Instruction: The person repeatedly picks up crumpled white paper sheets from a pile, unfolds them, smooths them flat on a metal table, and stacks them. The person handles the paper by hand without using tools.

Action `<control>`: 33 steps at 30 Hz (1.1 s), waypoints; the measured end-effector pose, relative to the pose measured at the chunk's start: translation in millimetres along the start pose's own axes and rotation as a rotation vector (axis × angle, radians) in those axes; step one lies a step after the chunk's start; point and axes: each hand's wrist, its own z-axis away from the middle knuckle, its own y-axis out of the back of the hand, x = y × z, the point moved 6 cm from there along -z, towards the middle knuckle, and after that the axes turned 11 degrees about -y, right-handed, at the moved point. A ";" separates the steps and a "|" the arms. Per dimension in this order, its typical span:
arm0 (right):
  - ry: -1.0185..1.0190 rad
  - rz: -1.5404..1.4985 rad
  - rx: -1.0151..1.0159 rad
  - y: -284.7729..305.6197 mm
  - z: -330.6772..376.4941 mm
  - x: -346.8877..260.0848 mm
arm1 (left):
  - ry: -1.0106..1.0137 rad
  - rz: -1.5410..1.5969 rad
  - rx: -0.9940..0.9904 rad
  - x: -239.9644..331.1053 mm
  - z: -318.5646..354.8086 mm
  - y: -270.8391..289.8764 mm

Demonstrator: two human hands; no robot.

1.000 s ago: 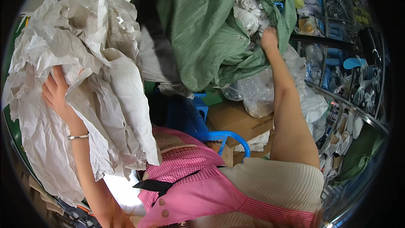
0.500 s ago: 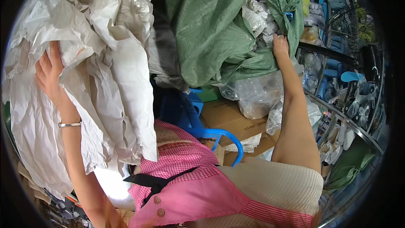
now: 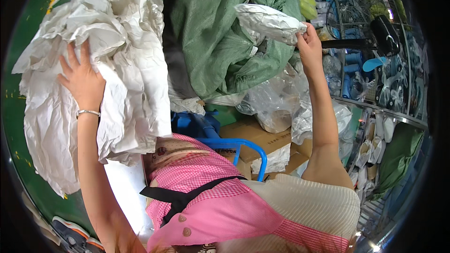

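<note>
A big pile of creased white paper sheets fills the left side. My left hand lies on it with the fingers spread, pressing on the paper rather than gripping it. At the upper right, my right hand pinches one end of a crumpled white paper wad between thumb and fingers. The wad's other end points left, over a green woven sack. The mouth of the sack is partly hidden by the wad.
Clear plastic bags and a cardboard box lie below the sack, behind a blue tubular frame. Wire racks with bagged items stand at right, with a black rod jutting from them. Shoes lie at lower left.
My right hand has come up from the sack's mouth with the paper wad pinched in it. My left hand has shifted right on the sheets, and the view has moved.
</note>
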 end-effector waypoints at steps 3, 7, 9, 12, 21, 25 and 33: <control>0.066 -0.119 -0.090 -36.7 49.6 -55.4 | -0.026 0.254 -0.090 -12.3 -8.8 8.6; 0.126 -0.255 -0.421 -121.2 108.7 -82.3 | -0.112 1.002 -0.217 3.9 -4.8 119.6; 0.106 -0.376 -0.628 -177.5 137.0 -95.4 | -0.108 1.674 -0.244 18.4 22.0 163.6; 0.221 -0.255 -0.785 -248.7 167.4 -110.7 | -0.017 1.776 -0.425 4.8 78.8 184.1; 0.655 -0.096 -1.211 -371.1 228.2 -185.7 | 0.241 1.384 -0.382 -41.9 191.3 197.1; 1.008 -0.107 -0.935 -430.1 184.3 -228.9 | 0.449 1.316 0.077 -89.1 188.3 173.2; 1.136 0.713 -0.050 -476.9 74.8 -128.6 | 0.762 1.326 0.133 -112.0 182.5 47.4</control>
